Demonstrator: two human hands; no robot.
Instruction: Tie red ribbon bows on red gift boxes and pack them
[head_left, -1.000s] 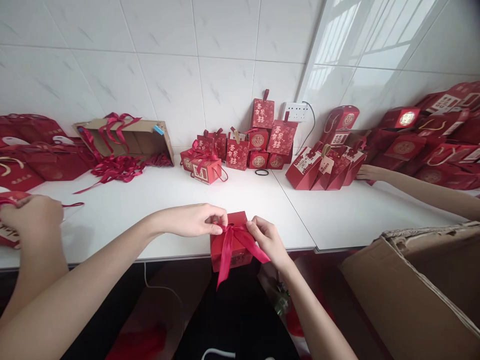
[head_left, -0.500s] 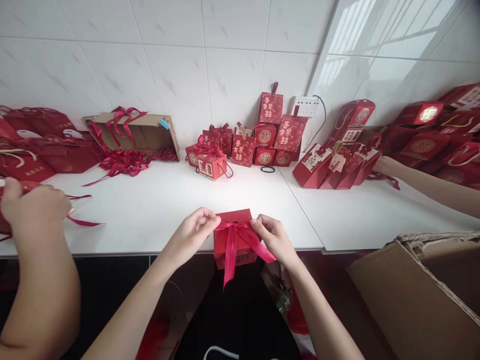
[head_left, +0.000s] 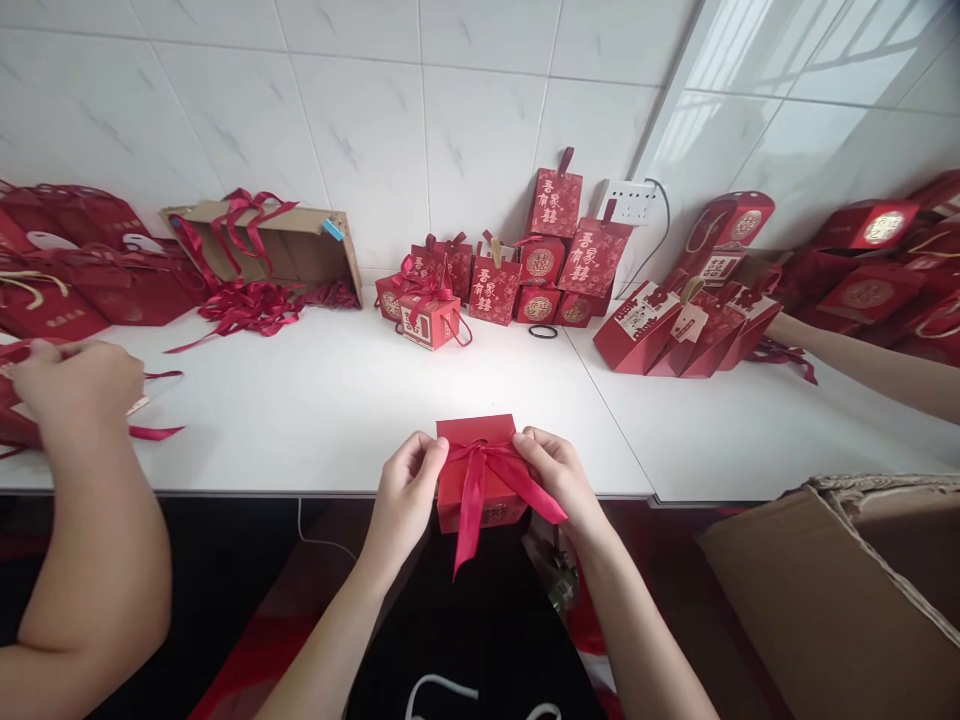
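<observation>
A small red gift box (head_left: 454,490) is at the table's front edge, close to my body. A glossy red ribbon (head_left: 471,505) is tied in a bow on its top, with two tails hanging down over the front. My left hand (head_left: 412,490) pinches the bow's left loop between thumb and forefinger beside the box. On the other side, my right hand (head_left: 555,475) has the right loop pinched in the same way. Both hands are closed, and the fingertips partly cover the loops.
A heap of loose ribbons (head_left: 255,308) lies before a tilted cardboard tray (head_left: 300,255). Decorated red boxes (head_left: 495,290) line the wall. A co-worker's hand (head_left: 79,385) is at left; another person's arm (head_left: 862,360) reaches in from the right. A large cardboard carton (head_left: 825,590) stands at lower right.
My left hand has come in closer to the box, its fingers more curled at the loop. The view has shifted slightly. The co-worker's hand at left has moved a little over its red item.
</observation>
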